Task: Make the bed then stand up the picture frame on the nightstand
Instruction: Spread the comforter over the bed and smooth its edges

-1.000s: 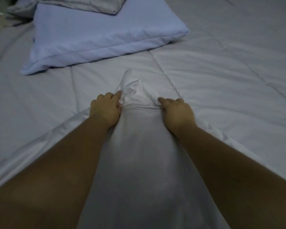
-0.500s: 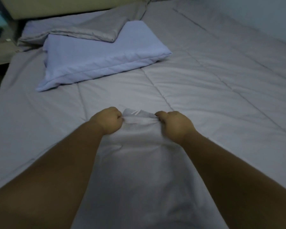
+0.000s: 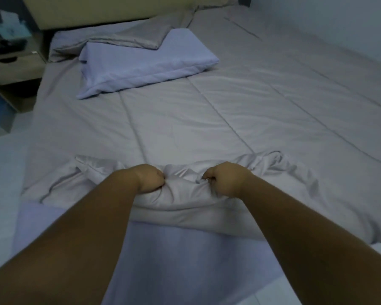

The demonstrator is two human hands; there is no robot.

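At bed foot, left hand (image 3: pixel 151 178) and right hand (image 3: pixel 226 179) both fisted on bunched comforter (image 3: pixel 185 190); pull evenly, keep quilting lines straight.

The comforter (image 3: pixel 207 119) lies spread over the bed, its near edge bunched in a fold across the foot. The left hand (image 3: pixel 151 178) and right hand (image 3: pixel 226 181) sit side by side on that fold, fists closed on the fabric, a short gap between them. Below the fold the sheet (image 3: pixel 180 260) lies exposed. A pillow (image 3: pixel 145 62) rests on the comforter toward the head, left of centre, with a second pillow (image 3: pixel 123 38) behind it, overlapping its far edge. The headboard (image 3: pixel 110 7) stands behind both. The nightstand (image 3: pixel 11 69) stands left of the bed beside the pillows, small items on top, too blurred to identify
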